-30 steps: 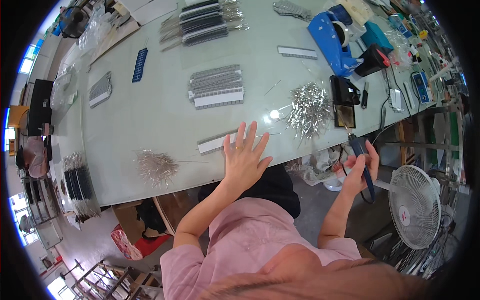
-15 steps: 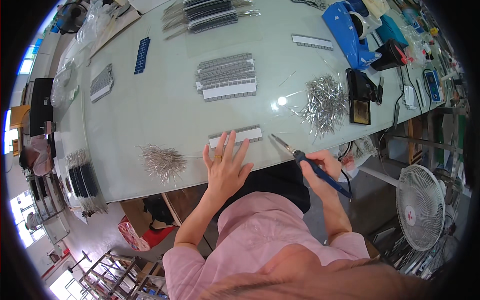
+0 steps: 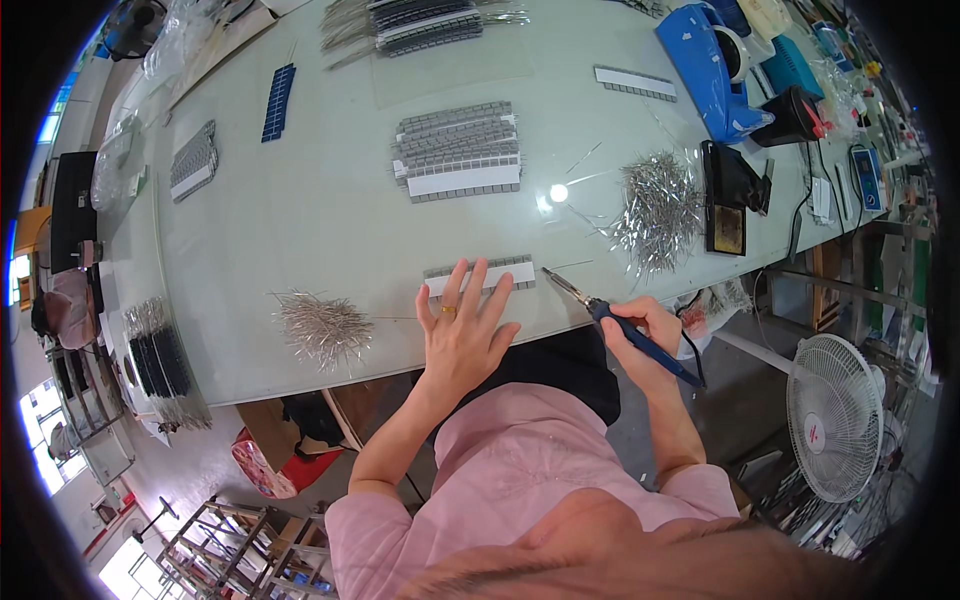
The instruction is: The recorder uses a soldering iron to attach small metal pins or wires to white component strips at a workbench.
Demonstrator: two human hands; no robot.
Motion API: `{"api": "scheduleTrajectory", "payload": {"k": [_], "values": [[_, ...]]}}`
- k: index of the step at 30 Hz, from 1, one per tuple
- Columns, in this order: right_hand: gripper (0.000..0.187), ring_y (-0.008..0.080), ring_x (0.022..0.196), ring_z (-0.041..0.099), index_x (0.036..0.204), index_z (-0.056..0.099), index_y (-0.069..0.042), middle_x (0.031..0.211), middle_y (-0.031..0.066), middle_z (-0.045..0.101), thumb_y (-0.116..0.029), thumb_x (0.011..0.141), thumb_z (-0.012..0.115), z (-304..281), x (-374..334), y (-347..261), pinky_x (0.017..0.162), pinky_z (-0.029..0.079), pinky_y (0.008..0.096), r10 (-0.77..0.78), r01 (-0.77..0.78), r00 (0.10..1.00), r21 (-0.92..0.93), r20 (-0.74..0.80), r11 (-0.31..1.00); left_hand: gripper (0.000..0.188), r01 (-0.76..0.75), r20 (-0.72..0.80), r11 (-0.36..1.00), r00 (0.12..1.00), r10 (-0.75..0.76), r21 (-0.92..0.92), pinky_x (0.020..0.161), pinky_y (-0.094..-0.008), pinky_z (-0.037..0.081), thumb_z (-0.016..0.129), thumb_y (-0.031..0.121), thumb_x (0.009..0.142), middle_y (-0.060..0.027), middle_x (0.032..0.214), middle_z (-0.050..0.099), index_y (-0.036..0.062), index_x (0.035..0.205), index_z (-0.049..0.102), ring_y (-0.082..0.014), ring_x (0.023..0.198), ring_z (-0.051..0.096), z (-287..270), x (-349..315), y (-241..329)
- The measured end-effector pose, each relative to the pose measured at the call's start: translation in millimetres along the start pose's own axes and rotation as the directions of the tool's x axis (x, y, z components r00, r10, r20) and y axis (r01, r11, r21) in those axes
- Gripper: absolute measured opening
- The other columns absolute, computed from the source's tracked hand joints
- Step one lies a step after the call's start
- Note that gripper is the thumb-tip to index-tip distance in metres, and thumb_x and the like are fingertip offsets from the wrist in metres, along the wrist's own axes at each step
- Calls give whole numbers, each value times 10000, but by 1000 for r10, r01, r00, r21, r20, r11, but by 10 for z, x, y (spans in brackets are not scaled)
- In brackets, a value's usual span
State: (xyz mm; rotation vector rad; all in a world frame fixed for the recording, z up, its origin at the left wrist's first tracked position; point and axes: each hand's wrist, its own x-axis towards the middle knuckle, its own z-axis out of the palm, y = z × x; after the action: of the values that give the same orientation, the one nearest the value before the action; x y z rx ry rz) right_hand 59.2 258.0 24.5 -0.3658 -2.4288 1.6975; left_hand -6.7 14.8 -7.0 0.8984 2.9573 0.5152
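My left hand (image 3: 462, 335) lies with its fingers spread over a narrow grey segmented strip with a white band (image 3: 518, 272), the fingertips resting on it near the table's front edge. In my right hand (image 3: 648, 338) is a blue-handled soldering iron (image 3: 640, 338), its metal tip pointing up and left, close to the strip's right end. I cannot tell whether the tip touches. A thin wire lead (image 3: 575, 265) extends rightward from beside the tip. Another thin wire lies left of my left hand, near a pile of pinkish-silver leads (image 3: 325, 330).
A stack of similar strips (image 3: 460, 160) lies mid-table. At right are a heap of silver leads (image 3: 655, 215), a black soldering stand (image 3: 725, 200) and a blue tape dispenser (image 3: 705, 75). Bundled dark strips (image 3: 160, 362) sit at the left edge. A white fan (image 3: 835, 420) stands right of the table.
The strip and my left hand have shifted slightly right, bringing the strip's end closer to the iron's tip. A wire now shows to the right of the tip.
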Motion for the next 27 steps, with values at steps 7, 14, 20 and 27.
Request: {"api": "scheduleTrajectory", "payload": {"k": [7, 14, 20, 27], "values": [[164, 75, 680, 636, 923, 654, 18, 780, 55, 682, -24, 810, 766, 5, 9, 47, 609, 507, 216, 41, -40, 999, 120, -6, 992, 527, -25, -27, 999, 999, 26, 20, 1159, -562, 13, 646, 373, 896, -85, 1526, 402, 213, 1391, 557, -258, 1425, 334, 28, 12, 12], [205, 115, 610, 619, 910, 665, -22, 754, 56, 662, -22, 753, 796, 10, 48, -122, 558, 489, 238, -197, 200, 980, -147, 39, 969, 529, -44, -37, 998, 998, 46, 41, 1158, -563, 21, 648, 380, 894, -84, 1522, 408, 217, 1389, 559, -259, 1420, 340, 46, 20, 12], [207, 158, 572, 614, 891, 672, -42, 731, 67, 651, -28, 732, 802, 45, 76, -229, 524, 484, 262, -353, 369, 930, -250, 105, 895, 523, -39, -39, 999, 998, 40, 35, 1158, -564, 22, 644, 388, 897, -82, 1517, 417, 219, 1386, 562, -255, 1416, 347, 46, 9, 7], [191, 137, 581, 634, 890, 670, -22, 710, 69, 665, -51, 748, 796, 8, 48, -196, 539, 492, 253, -236, 234, 972, -198, 16, 952, 517, -60, -92, 996, 994, 67, 69, 1146, -566, 72, 649, 424, 887, -91, 1465, 478, 215, 1353, 575, -261, 1362, 417, 50, 12, -2]]}}
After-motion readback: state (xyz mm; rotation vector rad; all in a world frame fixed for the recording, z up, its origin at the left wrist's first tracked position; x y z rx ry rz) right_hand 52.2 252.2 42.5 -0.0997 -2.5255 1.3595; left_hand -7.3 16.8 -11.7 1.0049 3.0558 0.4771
